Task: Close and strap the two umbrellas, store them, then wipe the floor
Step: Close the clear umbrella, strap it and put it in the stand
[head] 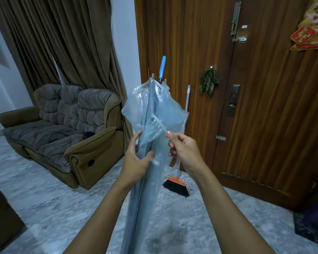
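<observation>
In the head view, a pale blue see-through plastic umbrella (154,103) is held in the air in the middle, above the grey marbled floor (53,208). It is folded, with its bright blue handle (162,68) pointing up and its lower end going down out of the picture. I think it is turned this way so that the loose upper folds and the strap come in front of the person.

The left hand (138,158) has its grip clamped around the gathered canopy, thumb on one side and fingers on the other; this holds the folds together. The right hand (182,149) pinches the end of the thin clear strap (159,122) and holds it out to the side, taut, probably ready to go around the bundle. The upper folds are puffed, not yet tight. I cannot find the second umbrella.

At the far edge of the floor, a broom with white pole, orange head and black bristles (176,186) leans on the brown wooden door (264,107). A brown padded sofa (62,129) stands at the left edge.
</observation>
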Demonstrator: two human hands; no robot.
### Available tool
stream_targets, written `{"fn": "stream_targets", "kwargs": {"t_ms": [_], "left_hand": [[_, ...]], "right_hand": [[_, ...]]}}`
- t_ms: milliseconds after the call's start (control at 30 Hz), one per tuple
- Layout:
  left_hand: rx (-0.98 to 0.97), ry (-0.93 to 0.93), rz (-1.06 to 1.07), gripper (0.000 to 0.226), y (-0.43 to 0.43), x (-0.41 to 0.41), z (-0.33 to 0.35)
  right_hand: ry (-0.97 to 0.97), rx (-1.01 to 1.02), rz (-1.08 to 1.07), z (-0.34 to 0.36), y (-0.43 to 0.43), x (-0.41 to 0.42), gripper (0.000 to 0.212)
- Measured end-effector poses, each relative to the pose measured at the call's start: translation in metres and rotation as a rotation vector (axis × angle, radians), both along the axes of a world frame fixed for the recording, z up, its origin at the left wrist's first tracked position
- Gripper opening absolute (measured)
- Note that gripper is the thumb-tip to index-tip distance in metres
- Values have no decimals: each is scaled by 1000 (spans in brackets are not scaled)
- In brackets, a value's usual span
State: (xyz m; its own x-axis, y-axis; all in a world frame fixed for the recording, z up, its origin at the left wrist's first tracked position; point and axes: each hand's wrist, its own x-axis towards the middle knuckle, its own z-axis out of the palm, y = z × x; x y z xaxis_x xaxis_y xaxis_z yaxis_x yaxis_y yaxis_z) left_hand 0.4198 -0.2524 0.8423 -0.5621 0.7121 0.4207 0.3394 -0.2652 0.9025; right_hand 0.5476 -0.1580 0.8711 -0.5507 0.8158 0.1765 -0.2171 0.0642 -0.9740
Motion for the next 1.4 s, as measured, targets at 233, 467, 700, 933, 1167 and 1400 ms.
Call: {"fn": "stream_targets", "kwargs": {"t_ms": [233,467,700,933,1167,1400], "left_hand": [[48,-345,-267,71,-12,-3,10],[-30,-479,-425,57,-18,1,19],[-161,-131,-227,33,-9,-7,27],[-96,117,46,41,2,4,26],[-218,189,17,49,0,13,39],[-186,173,-8,65,1,15,25]], "right_hand": [[-12,39,-52,7,19,0,20],[51,-110,34,13,18,-14,34],[94,-67,-74,13,17,-16,35],[118,102,-229,12,9,-19,20],[82,220,-301,8,2,-14,21],[104,238,-119,11,-4,-11,12]]}}
